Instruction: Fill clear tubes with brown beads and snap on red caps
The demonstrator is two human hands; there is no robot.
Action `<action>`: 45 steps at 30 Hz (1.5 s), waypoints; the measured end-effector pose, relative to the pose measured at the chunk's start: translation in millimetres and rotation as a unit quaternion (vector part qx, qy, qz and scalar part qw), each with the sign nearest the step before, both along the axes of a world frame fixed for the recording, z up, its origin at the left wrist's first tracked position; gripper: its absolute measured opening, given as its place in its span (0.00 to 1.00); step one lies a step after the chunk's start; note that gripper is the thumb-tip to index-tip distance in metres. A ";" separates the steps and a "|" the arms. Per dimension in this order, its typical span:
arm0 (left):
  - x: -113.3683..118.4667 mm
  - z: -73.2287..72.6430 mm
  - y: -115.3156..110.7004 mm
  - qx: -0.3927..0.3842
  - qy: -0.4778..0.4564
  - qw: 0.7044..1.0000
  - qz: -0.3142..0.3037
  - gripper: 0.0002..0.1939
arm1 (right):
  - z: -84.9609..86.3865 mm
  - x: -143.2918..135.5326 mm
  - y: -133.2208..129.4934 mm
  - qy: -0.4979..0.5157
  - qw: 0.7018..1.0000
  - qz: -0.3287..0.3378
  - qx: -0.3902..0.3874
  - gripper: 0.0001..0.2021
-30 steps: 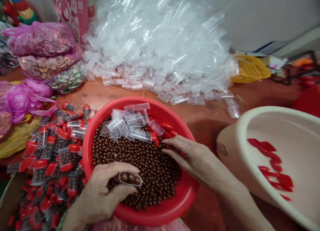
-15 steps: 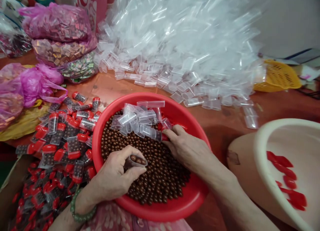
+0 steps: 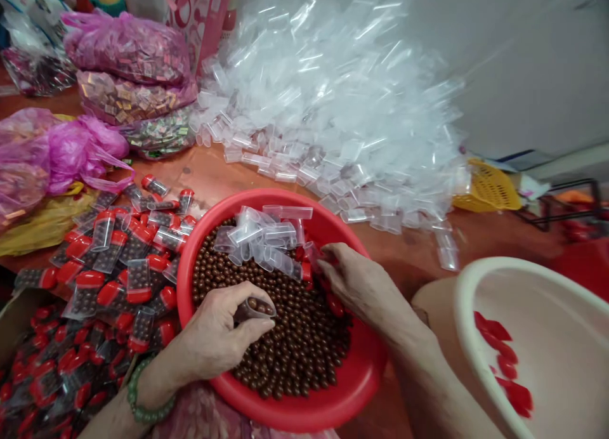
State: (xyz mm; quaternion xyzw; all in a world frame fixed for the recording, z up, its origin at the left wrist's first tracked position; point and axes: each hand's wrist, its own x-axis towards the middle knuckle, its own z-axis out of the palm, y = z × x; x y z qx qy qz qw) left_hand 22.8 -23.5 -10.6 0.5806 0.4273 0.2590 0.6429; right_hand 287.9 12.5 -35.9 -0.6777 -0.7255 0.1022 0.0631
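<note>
My left hand (image 3: 223,328) is closed round a clear plastic tube (image 3: 259,307) with brown balls inside, its open mouth facing up and right. Below it, brown chocolate-like balls (image 3: 285,356) fill much of a red basin (image 3: 371,363). At the basin's right side, my right hand (image 3: 364,287) has its fingers bent and bunched over loose red caps (image 3: 334,304). What lies between those fingertips is hidden. Several empty clear tubes (image 3: 259,233) rest on the balls near the far rim, with a red cap (image 3: 306,273) beside them.
Filled, red-capped tubes (image 3: 139,280) are heaped left of the basin. Behind it rises a large pile of clear tubes (image 3: 333,109). Pink bags (image 3: 128,49) stand at the back left. On the right are a cream tub (image 3: 469,299) holding red caps and a yellow basket (image 3: 492,185).
My right hand has shifted from the capped end beside the tubes to the loose red caps at the basin's right side. My left hand still holds its tube. The view has swung slightly right.
</note>
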 end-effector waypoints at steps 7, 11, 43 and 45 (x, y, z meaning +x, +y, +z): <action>-1.5 0.7 2.1 0.005 -0.001 1.000 -0.009 0.03 | 19.3 22.6 -0.1 -0.006 0.999 -0.049 -0.012 0.16; -2.1 1.7 3.8 -0.004 -0.001 1.000 -0.016 0.03 | 20.6 14.1 2.9 -0.097 0.994 -0.020 -0.053 0.15; -0.9 1.9 3.7 -0.096 -0.143 0.984 0.045 0.11 | 31.8 -60.2 -33.7 0.483 0.748 0.007 -0.455 0.22; -1.1 2.4 4.7 -0.090 -0.142 0.985 0.038 0.11 | 30.5 -64.1 -31.8 0.511 0.738 -0.027 -0.441 0.21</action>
